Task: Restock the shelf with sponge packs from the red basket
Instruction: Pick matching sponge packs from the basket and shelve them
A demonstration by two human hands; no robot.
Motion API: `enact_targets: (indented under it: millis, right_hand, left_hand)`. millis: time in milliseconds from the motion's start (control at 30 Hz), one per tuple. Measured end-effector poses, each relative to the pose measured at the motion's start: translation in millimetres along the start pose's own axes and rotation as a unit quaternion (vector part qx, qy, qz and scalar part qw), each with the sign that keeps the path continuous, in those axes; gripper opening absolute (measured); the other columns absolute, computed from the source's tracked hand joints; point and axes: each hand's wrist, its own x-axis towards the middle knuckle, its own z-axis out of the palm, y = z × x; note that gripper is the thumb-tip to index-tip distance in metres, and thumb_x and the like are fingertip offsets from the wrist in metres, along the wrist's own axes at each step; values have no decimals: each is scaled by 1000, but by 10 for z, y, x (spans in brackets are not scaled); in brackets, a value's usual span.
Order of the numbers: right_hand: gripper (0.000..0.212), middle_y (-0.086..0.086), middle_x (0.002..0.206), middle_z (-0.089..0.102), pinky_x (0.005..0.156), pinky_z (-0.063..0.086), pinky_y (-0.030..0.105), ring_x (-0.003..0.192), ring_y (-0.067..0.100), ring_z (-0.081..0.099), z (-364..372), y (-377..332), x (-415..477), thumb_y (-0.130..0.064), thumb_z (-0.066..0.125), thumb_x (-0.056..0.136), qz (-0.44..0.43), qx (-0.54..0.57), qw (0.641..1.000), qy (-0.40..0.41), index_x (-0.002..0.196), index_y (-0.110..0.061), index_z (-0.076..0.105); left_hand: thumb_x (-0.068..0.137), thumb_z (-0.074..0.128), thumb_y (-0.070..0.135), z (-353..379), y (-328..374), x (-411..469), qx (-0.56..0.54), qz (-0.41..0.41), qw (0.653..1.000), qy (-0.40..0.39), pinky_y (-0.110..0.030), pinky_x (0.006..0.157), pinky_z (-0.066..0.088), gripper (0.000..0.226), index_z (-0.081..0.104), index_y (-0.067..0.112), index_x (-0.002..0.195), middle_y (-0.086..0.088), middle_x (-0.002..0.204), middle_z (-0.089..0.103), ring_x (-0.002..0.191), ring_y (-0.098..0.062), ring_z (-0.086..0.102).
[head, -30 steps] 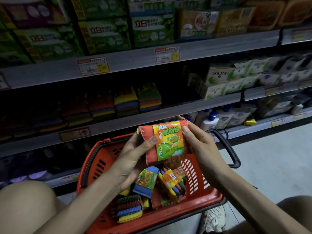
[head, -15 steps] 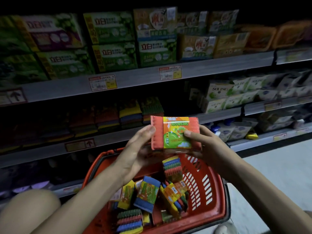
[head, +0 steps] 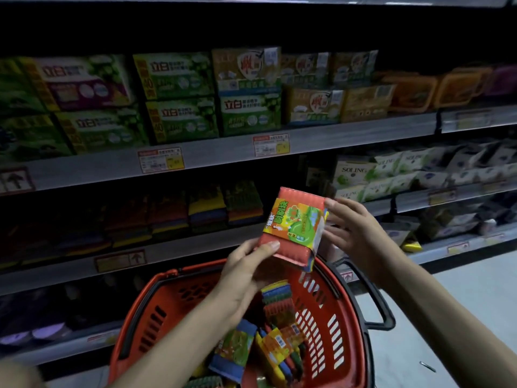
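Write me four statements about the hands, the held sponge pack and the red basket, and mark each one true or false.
1. The left hand grips the held sponge pack at its lower end. True.
2. The pack is in the air above the red basket, not yet on the shelf. True.
3. The right hand grips the basket's black handle. False: its straight fingers touch the pack's right side.
4. The basket is empty. False: other sponge packs lie in it.

Your left hand (head: 244, 273) and right hand (head: 356, 233) were bare. Your left forearm (head: 181, 340) and right forearm (head: 447, 317) were bare too. A blurred bare knee (head: 16, 373) showed low left.
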Motion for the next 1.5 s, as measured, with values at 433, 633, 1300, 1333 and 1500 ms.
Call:
enact_targets:
  millis: [433, 633, 1300, 1333, 1500]
  right_hand:
    - [27, 11, 107, 77, 83, 62, 34, 97, 24, 77, 96, 480, 33, -25, 77, 90, -35, 29, 996, 72, 114, -14, 70]
    - [20, 7, 104, 77, 89, 59, 32, 102, 18, 75, 96, 545, 245, -30, 74, 92, -61, 27, 992, 106, 105, -15, 71]
    - [24, 3, 101, 80, 79, 61, 27, 89, 10, 77, 243, 600, 855, -16, 69, 98, -36, 59, 991, 111, 120, -11, 75]
    - [24, 4, 100, 79, 80, 62, 28, 84, 8, 77, 245, 605, 876, -16, 69, 97, -33, 59, 991, 113, 120, -10, 74]
    - [28, 6, 99, 78, 75, 62, 23, 79, 8, 76, 249, 635, 952, -14, 71, 96, -17, 66, 991, 119, 122, -6, 72]
  left_hand:
    - [83, 85, 33, 480, -148, 431, -7, 104, 985, 135, -45, 92, 61, 40, 64, 23, 115, -7, 111, 76, 100, -22, 75]
    - [92, 75, 29, 646, -239, 527, 48, 185, 972, 134, -21, 86, 58, 35, 61, 27, 124, 5, 122, 67, 103, -5, 70]
    - [101, 60, 29, 620, -444, 989, 189, 182, 942, 211, -32, 105, 53, 59, 38, 31, 156, 5, 151, 49, 130, -13, 55]
    - [101, 60, 32, 608, -459, 1005, 187, 170, 943, 218, -37, 103, 54, 60, 36, 34, 156, 1, 146, 55, 127, -15, 58]
    - [102, 59, 27, 592, -489, 1016, 163, 157, 948, 222, -20, 96, 47, 57, 36, 35, 153, 15, 132, 56, 124, -6, 56]
